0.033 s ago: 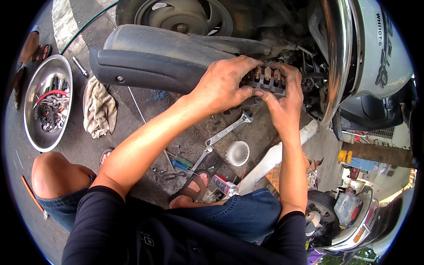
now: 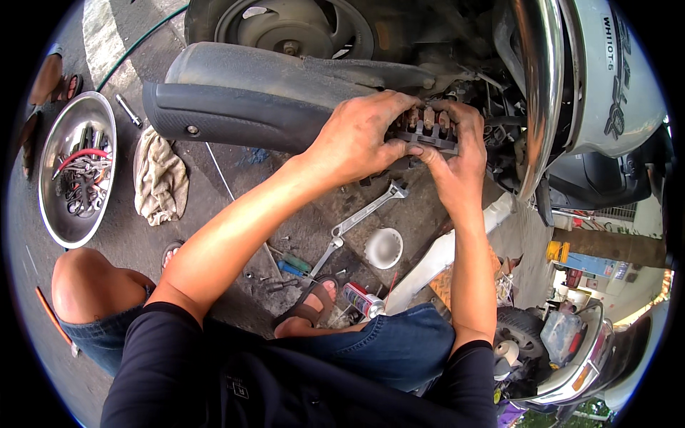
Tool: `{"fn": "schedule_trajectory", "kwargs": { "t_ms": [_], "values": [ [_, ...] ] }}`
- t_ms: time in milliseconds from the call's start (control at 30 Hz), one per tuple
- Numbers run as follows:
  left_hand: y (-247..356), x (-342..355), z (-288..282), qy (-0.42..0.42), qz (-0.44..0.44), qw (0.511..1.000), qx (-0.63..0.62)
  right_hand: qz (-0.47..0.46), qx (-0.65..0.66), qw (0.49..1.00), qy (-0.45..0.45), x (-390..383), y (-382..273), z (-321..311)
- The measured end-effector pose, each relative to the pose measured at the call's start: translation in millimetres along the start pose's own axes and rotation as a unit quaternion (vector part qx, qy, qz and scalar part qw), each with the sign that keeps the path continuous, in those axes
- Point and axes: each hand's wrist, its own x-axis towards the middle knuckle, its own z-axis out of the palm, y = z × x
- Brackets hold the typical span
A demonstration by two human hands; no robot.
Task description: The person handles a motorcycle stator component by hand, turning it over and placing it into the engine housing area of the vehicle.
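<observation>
My left hand (image 2: 360, 137) and my right hand (image 2: 457, 146) are closed from both sides round a small dark metal part (image 2: 427, 132) with rusty brown lugs and grey fins. Its exact kind I cannot make out. Both thumbs press its near edge, close together, while the other fingers curl over its far side and are partly hidden. The part is at the underside of a scooter (image 2: 610, 78), right beside the end of a black muffler cover (image 2: 242, 107). Whether it is loose or still fixed to the engine cannot be told.
A steel bowl of tools (image 2: 51, 185) stands at left, near a rag (image 2: 160, 178) and a socket (image 2: 129, 110). Below my hands lie a wrench (image 2: 367, 210), a white dish (image 2: 384, 247), screwdrivers (image 2: 292, 266) and a spray can (image 2: 364, 300). A person's foot (image 2: 72, 85) shows at upper left.
</observation>
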Motion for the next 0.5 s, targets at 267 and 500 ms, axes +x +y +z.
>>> {"fn": "schedule_trajectory", "kwargs": {
  "t_ms": [267,500],
  "values": [
    [5.5,1.3,-0.7,-0.018,-0.033,0.999,-0.019,-0.003,0.094,0.996,-0.010,-3.3,20.0,-11.6],
    [6.4,0.0,-1.4,-0.023,-0.016,1.000,-0.006,0.003,0.106,0.994,-0.028,-3.4,14.7,-3.8]
  ]
}}
